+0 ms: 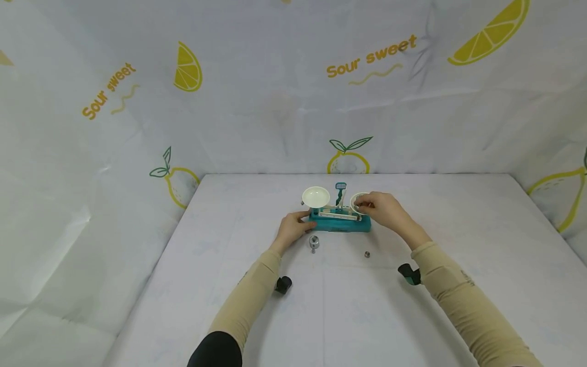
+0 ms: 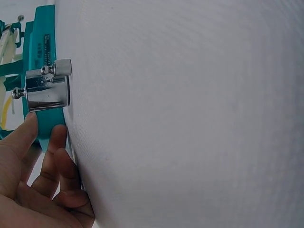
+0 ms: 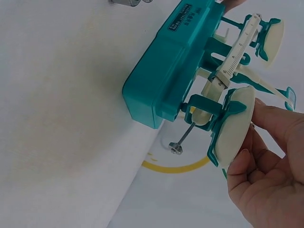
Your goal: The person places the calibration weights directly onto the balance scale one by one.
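Weights [image 1: 314,241] are before the balance [image 1: 340,225] the left hand [image 1: 292,229] grips; right hand [image 1: 384,208] partly hides one pan [image 3: 236,128], its hold unclear.

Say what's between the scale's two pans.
In the head view, the teal upright stands between the left pan and the right pan, which the right hand partly covers.

I wear wrinkled beige sleeves [image 1: 472,306], black fabric [image 1: 216,350] above the left forearm, and black wrist cameras [image 1: 283,285].
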Tool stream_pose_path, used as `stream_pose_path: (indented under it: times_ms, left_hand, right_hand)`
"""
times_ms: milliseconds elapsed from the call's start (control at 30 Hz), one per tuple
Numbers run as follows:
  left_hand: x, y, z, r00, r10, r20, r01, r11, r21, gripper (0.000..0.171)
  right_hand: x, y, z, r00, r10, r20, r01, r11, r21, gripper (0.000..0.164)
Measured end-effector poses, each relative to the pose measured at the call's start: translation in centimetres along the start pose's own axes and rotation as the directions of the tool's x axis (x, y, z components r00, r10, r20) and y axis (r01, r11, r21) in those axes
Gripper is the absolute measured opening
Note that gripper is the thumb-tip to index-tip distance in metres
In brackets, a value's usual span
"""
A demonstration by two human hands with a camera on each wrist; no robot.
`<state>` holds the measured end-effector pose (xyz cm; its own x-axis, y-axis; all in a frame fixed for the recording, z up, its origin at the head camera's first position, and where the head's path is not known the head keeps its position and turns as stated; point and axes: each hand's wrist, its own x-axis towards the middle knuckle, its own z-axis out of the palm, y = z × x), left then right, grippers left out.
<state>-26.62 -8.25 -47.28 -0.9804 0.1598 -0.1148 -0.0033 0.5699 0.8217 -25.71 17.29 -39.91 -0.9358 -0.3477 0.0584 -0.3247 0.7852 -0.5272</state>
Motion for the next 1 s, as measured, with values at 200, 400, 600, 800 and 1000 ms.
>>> stream_pose_path:
  times_ms: [200, 400, 600, 800, 1000]
  left_hand:
    - [0.1, -0.1, 0.1, 1.0, 0.0, 0.006, 0.0, 1.0, 0.0, 0.049]
    - [0.1, -0.1, 0.1, 1.0, 0.0, 0.009, 0.0, 1.0, -0.007, 0.05]
    - [0.0, 0.0, 0.1, 1.0, 0.003, 0.002, -0.003, 1.0, 0.003, 0.049]
    - [0.0, 0.1, -0.1, 1.0, -0.001, 0.001, 0.001, 1.0, 0.011, 0.049]
    - [0.0, 0.1, 0.0, 1.0, -0.006, 0.006, 0.006, 1.0, 0.017, 0.05]
  right_hand:
    - [-0.1, 0.0, 0.1, 1.0, 0.014, -0.014, -0.013, 0.999, 0.035, 0.014]
    - [-0.3, 0.1, 0.1, 0.999, 0.041, -0.031, -0.04, 0.998, 0.044, 0.009]
    - [-0.8, -0.1, -0.3, 0.997, 0.048, -0.054, -0.046, 0.998, 0.037, 0.01]
    - [-1.3, -0.4, -0.8, 0.997, 0.023, -0.08, -0.021, 0.999, 0.024, 0.013]
    - [-2.2, -0.3, -1.0, 0.996, -0.002, -0.09, 0.004, 1.0, 0.024, 0.015]
